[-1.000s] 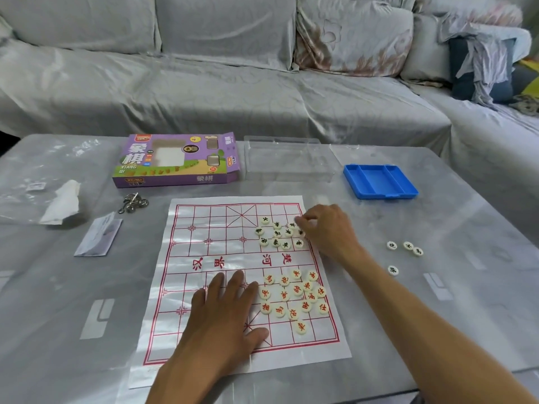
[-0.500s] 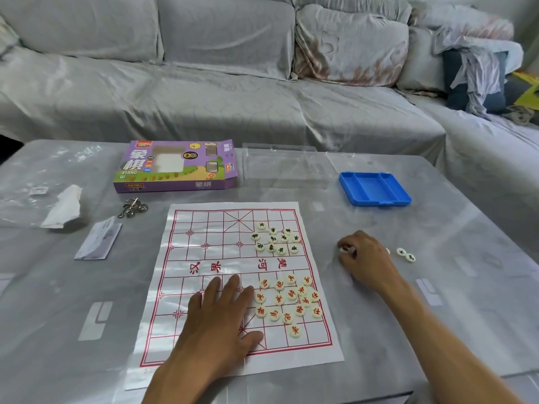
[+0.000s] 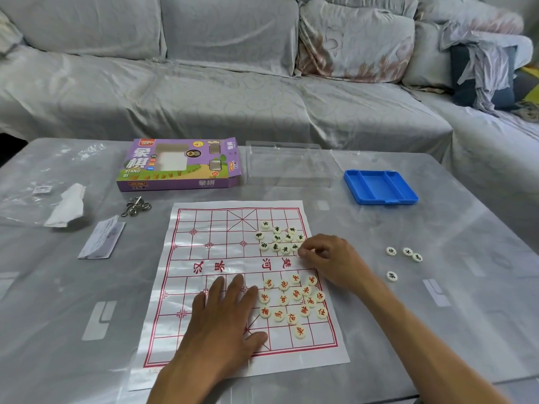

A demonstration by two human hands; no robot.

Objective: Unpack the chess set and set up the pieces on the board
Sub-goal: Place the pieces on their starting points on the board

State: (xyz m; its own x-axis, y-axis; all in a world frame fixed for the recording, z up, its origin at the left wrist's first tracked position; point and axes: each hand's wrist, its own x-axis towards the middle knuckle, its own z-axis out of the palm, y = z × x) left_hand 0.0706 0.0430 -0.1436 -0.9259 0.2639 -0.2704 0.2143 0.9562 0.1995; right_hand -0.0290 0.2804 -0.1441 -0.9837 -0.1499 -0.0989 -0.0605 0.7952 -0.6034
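Right hand (image 3: 329,259) pinched, fingers curled, maybe on a piece, hard to tell | left hand (image 3: 230,313) lay flat, holding thin paper board (image 3: 204,258) at frame centre | black pieces (image 3: 280,239) seemed small, light, slippery: take by rim.

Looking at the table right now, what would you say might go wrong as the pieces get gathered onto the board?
The thin paper board is held flat only by the left hand; lifting that hand might let it slide and scatter the red-marked round pieces. The right hand, curled beside the tight cluster of black-marked pieces, could knock them. Four loose black-marked pieces on the glossy table could be forgotten.
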